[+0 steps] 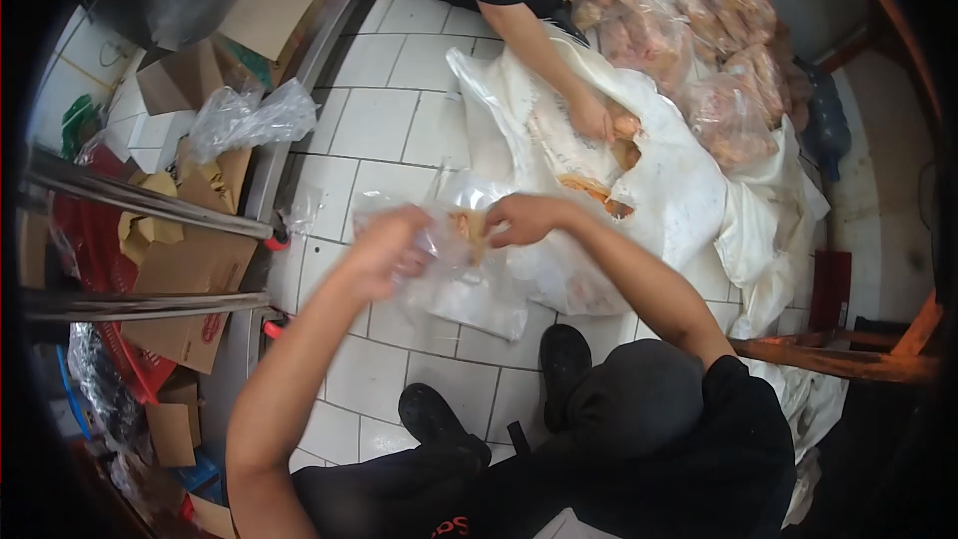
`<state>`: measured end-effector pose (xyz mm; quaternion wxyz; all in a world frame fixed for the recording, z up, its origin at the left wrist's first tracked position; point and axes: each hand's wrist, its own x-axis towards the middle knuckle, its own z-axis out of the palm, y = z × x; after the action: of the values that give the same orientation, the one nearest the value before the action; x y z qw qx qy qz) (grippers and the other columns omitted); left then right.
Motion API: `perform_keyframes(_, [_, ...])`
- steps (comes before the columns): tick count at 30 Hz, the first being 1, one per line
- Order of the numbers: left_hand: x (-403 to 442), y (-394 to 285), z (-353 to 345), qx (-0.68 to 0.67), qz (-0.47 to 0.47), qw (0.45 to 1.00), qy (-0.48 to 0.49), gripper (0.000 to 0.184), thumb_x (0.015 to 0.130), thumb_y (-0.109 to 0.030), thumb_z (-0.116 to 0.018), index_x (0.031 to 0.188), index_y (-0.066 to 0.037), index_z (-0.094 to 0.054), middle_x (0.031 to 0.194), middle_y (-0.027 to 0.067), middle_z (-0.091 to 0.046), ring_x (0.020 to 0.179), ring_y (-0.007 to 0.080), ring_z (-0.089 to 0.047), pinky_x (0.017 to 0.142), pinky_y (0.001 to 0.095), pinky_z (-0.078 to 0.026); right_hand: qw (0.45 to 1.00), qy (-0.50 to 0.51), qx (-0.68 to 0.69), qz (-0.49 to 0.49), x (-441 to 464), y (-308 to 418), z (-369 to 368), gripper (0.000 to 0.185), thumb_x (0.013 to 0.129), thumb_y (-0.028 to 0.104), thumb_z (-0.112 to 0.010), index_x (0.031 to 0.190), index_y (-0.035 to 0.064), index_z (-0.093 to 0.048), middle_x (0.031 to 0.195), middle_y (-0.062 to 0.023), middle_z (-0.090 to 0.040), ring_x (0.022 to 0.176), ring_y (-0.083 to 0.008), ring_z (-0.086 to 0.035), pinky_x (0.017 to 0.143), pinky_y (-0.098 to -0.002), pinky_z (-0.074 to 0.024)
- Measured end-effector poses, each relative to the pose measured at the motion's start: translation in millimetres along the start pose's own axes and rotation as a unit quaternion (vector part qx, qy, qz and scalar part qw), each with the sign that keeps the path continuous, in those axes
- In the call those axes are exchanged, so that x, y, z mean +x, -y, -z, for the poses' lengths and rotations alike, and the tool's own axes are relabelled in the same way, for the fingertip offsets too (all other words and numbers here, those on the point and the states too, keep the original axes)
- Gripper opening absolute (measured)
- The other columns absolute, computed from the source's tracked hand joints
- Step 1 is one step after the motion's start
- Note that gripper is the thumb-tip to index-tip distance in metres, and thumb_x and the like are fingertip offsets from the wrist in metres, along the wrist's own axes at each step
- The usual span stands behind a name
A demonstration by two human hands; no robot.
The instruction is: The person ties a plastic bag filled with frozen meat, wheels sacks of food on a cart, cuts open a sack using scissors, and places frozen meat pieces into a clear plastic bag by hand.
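Observation:
My left hand (391, 248), blurred, is closed on a clear plastic bag (439, 242) held above the tiled floor. At the bag's right side my right hand (521, 220) pinches an orange-tan piece (469, 230) whose exact kind I cannot make out. Whether that piece is fully inside the bag is unclear. Further right lies a large white sack (679, 180), torn open, with similar orange-tan pieces (589, 190) showing through the hole. Another person's hand (593, 120) reaches into this opening. More clear plastic bags (489, 304) lie on the floor below my hands.
Several filled clear bags (733, 105) are piled at the upper right, beside an orange metal frame (848, 359). Cardboard (190, 279) and crumpled plastic (254, 120) crowd the left, near metal bars (150, 205). Black shoes (434, 414) stand on the tiles below.

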<state>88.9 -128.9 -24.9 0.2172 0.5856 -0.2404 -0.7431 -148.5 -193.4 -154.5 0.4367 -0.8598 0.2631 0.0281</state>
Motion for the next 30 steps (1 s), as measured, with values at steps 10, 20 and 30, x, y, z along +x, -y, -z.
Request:
perform_keyframes(10, [5.3, -28.9, -7.8, 0.187, -0.082, 0.979, 0.028, 0.038, 0.078, -0.024, -0.071, 0.106, -0.005, -0.052, 0.083, 0.0025, -0.057, 0.066, 0.0077, -0.052, 0.052, 0.021, -0.038, 0.942, -0.102, -0.04, -0.316, -131.9, -196.1, -18.7, 0.046, 0.081, 0.033, -0.059, 0.105, -0.0059, -0.055, 0.102, -0.026, -0.063, 0.096, -0.0408, -0.06, 0.082, -0.0442, -0.0467])
perform_keyframes(20, [2.2, -21.4, 17.9, 0.486, -0.24, 0.84, -0.017, 0.061, 0.066, -0.013, -0.071, 0.12, 0.001, -0.046, 0.095, 0.0139, -0.062, 0.084, 0.0243, -0.061, 0.078, 0.0342, -0.048, 0.912, -0.097, 0.013, -0.398, -116.5, -179.1, -4.5, 0.066, 0.087, 0.046, -0.05, 0.126, -0.0067, -0.043, 0.118, -0.0294, -0.057, 0.106, -0.0397, -0.058, 0.089, -0.0421, -0.0443])
perform_keyframes(30, [-12.4, -46.6, 42.1, 0.546, -0.279, 0.746, -0.26, 0.047, 0.07, -0.02, -0.067, 0.107, 0.001, -0.047, 0.081, 0.0246, -0.062, 0.081, 0.0404, -0.062, 0.074, 0.0441, -0.048, 0.9, -0.231, 0.051, -0.366, -145.0, -135.8, -10.6, 0.031, 0.076, 0.022, -0.065, 0.093, -0.0045, -0.065, 0.09, -0.0106, -0.068, 0.082, -0.0211, -0.061, 0.069, -0.0339, -0.0492])
